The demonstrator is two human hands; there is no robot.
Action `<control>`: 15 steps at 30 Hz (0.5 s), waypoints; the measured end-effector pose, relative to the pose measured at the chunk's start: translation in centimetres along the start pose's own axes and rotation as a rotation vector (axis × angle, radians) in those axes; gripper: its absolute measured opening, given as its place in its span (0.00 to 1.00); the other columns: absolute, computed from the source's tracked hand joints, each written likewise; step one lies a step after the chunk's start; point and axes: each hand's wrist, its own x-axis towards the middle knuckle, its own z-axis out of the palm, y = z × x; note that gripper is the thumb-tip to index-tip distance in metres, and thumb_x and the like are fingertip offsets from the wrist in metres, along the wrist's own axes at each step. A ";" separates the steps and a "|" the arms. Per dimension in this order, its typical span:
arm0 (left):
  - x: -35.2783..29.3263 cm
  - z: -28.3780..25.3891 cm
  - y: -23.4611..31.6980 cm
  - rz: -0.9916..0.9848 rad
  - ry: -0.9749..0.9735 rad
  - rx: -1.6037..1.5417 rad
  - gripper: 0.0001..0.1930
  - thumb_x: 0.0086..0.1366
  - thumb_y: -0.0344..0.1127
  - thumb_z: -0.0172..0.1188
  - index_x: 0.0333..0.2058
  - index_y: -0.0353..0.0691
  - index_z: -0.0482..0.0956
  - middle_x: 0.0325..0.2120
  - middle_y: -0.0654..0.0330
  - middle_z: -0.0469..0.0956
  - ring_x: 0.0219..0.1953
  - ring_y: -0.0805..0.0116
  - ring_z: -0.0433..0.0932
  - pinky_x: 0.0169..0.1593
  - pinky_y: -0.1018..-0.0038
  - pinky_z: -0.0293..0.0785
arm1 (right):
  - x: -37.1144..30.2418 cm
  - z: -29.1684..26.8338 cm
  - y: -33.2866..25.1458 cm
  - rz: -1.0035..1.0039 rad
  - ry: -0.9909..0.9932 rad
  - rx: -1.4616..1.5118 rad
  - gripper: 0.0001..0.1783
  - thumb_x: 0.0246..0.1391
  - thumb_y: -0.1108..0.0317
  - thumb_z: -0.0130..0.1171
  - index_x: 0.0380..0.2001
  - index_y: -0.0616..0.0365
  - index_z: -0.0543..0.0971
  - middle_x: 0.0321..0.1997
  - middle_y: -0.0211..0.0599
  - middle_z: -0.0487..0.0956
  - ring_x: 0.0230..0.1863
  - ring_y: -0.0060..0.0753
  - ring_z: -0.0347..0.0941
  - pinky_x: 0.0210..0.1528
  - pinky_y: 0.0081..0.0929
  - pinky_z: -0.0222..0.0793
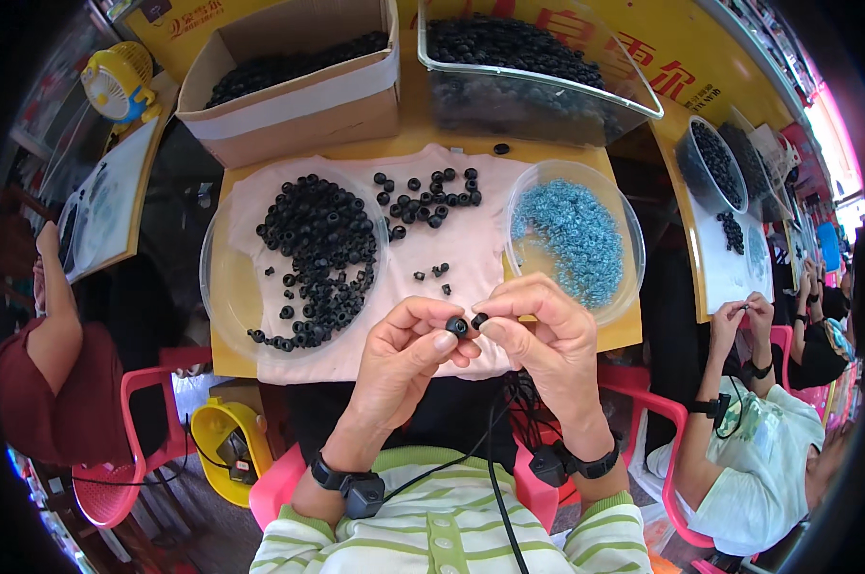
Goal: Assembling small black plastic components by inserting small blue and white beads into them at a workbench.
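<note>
Above the near edge of the pink cloth (470,244), my left hand (399,359) pinches a round black bead (457,327) with a hole facing up. My right hand (552,335) grips a smaller black piece (480,321) between thumb and forefinger, right beside the bead; whether the two touch I cannot tell. Left of my hands, a shallow round clear tray (229,287) holds a heap of black pieces (317,230). To the right, another round clear tray (633,277) holds translucent blue beads (571,234). Loose black beads (432,203) and a few small black pieces (442,272) lie between the trays.
A cardboard box (298,124) and a clear plastic bin (537,105), both with black pieces inside, stand at the table's far side. A yellow bucket (224,450) sits at lower left. Co-workers are at both sides. Cables (494,459) hang by my wrists.
</note>
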 end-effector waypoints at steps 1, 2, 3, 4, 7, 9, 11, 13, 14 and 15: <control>0.0 0.0 0.0 -0.018 0.005 -0.020 0.10 0.64 0.27 0.59 0.44 0.34 0.74 0.37 0.53 0.80 0.38 0.67 0.82 0.43 0.73 0.79 | 0.0 0.1 0.2 -0.023 -0.009 0.013 0.06 0.53 0.75 0.63 0.36 0.61 0.82 0.37 0.31 0.77 0.34 0.16 0.71 0.31 0.14 0.65; -0.2 0.0 0.0 -0.036 0.012 -0.039 0.10 0.64 0.27 0.58 0.44 0.34 0.74 0.37 0.54 0.80 0.38 0.67 0.82 0.43 0.73 0.79 | -0.1 0.2 0.3 -0.045 -0.020 0.028 0.06 0.54 0.76 0.63 0.37 0.61 0.82 0.38 0.31 0.77 0.34 0.17 0.71 0.31 0.13 0.65; -0.3 0.1 -0.1 -0.032 0.018 -0.038 0.10 0.64 0.27 0.58 0.44 0.34 0.74 0.37 0.54 0.80 0.38 0.67 0.82 0.43 0.73 0.79 | -0.2 0.4 0.2 -0.044 -0.025 0.033 0.06 0.54 0.76 0.63 0.37 0.61 0.82 0.38 0.31 0.77 0.34 0.17 0.71 0.31 0.13 0.65; -0.3 0.1 -0.2 -0.037 0.013 -0.057 0.10 0.65 0.27 0.58 0.44 0.34 0.74 0.37 0.54 0.81 0.38 0.67 0.82 0.44 0.73 0.79 | -0.3 0.5 0.0 -0.013 -0.010 0.050 0.06 0.54 0.76 0.62 0.37 0.61 0.82 0.38 0.32 0.76 0.34 0.17 0.71 0.32 0.14 0.65; -0.7 0.2 -0.2 -0.045 0.011 -0.086 0.09 0.64 0.26 0.59 0.43 0.35 0.75 0.36 0.54 0.80 0.38 0.67 0.81 0.44 0.73 0.79 | -0.7 0.6 -0.3 0.014 0.002 0.061 0.07 0.54 0.77 0.62 0.37 0.62 0.82 0.37 0.32 0.76 0.34 0.17 0.71 0.32 0.14 0.65; -0.6 0.1 -0.3 -0.073 0.013 -0.104 0.09 0.63 0.26 0.60 0.42 0.35 0.75 0.36 0.55 0.80 0.38 0.67 0.81 0.45 0.73 0.79 | -0.4 0.7 -0.1 -0.001 0.007 0.050 0.07 0.53 0.77 0.62 0.37 0.62 0.82 0.37 0.32 0.76 0.34 0.17 0.71 0.32 0.14 0.65; -0.8 0.1 -0.3 -0.074 0.021 -0.131 0.08 0.62 0.25 0.60 0.41 0.35 0.75 0.36 0.55 0.80 0.38 0.68 0.81 0.45 0.73 0.78 | -0.5 0.8 0.1 -0.011 -0.017 0.049 0.07 0.54 0.78 0.62 0.37 0.63 0.81 0.37 0.33 0.75 0.34 0.18 0.72 0.33 0.15 0.66; -0.8 0.2 -0.1 -0.061 0.016 -0.109 0.08 0.62 0.25 0.61 0.41 0.35 0.75 0.36 0.55 0.80 0.38 0.68 0.81 0.45 0.73 0.78 | -0.5 1.1 0.1 -0.011 -0.021 0.077 0.07 0.54 0.78 0.62 0.37 0.63 0.81 0.37 0.33 0.75 0.34 0.19 0.72 0.34 0.15 0.67; -0.8 0.3 -0.1 -0.063 0.021 -0.111 0.08 0.62 0.25 0.61 0.41 0.35 0.75 0.36 0.55 0.80 0.38 0.68 0.81 0.45 0.73 0.78 | -0.6 1.2 0.1 -0.012 -0.025 0.106 0.07 0.54 0.78 0.61 0.37 0.64 0.81 0.37 0.33 0.75 0.34 0.19 0.72 0.34 0.16 0.68; -0.8 0.4 0.0 -0.068 0.022 -0.101 0.08 0.62 0.25 0.61 0.40 0.36 0.75 0.36 0.55 0.80 0.39 0.68 0.81 0.45 0.73 0.78 | -0.6 1.2 0.2 -0.006 -0.026 0.108 0.07 0.54 0.78 0.61 0.37 0.64 0.81 0.37 0.33 0.75 0.34 0.19 0.72 0.34 0.16 0.68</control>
